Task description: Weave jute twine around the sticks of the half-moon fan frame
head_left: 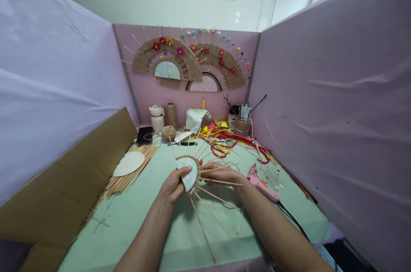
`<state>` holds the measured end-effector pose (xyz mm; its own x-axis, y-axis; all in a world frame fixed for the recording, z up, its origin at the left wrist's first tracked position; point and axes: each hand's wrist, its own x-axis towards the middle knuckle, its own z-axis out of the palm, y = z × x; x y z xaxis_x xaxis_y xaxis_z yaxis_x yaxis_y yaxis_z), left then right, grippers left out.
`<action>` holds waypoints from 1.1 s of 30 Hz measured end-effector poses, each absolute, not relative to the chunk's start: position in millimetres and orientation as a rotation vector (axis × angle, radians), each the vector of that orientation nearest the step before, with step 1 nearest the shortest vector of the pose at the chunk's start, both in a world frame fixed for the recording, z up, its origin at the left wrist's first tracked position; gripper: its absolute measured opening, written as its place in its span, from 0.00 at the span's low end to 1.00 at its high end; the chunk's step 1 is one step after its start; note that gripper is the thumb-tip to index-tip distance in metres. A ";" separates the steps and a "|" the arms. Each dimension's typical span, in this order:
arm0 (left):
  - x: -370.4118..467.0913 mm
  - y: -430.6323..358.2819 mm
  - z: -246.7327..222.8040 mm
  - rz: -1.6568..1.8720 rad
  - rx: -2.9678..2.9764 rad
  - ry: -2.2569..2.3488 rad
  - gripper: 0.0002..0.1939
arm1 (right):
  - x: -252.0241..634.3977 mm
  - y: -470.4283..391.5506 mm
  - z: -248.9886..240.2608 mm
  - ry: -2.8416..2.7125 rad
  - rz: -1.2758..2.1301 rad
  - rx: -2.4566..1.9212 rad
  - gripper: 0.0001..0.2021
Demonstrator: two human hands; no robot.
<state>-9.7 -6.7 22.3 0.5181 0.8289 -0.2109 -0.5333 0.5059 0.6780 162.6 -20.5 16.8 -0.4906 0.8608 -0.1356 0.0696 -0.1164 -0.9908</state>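
My left hand point(176, 183) grips a half-round fan piece point(190, 168) by its straight edge, thumb lying on the pale blue patterned face. Twine lines its curved rim, and several thin wooden sticks point(218, 197) spread out from that rim like rays. My right hand point(216, 173) is at the rim's right side among the sticks, its fingers bent and partly behind them. What those fingers pinch is too small to make out. Loose twine point(229, 162) trails beside the right hand.
Right of my forearm lies a pink glue gun point(261, 184) with a black cord. Wooden sticks and a white oval card point(129, 164) lie left, by a cardboard sheet point(73, 173). Behind are a twine ball point(168, 133), red and yellow pipe cleaners point(221, 150) and finished fans point(167, 55).
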 end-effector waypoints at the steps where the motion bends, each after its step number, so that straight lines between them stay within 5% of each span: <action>1: -9.7 -7.1 22.7 0.889 0.594 0.564 0.14 | 163.0 -21.1 17.6 -1.538 1.690 -1.012 0.16; 8: -8.2 -7.7 19.8 1.049 0.596 0.626 0.08 | 167.4 -18.9 10.5 -1.399 1.782 -0.915 0.16; 33: -13.6 -14.0 31.0 1.128 0.682 0.612 0.14 | 182.5 -16.3 20.3 -1.265 1.748 -0.769 0.12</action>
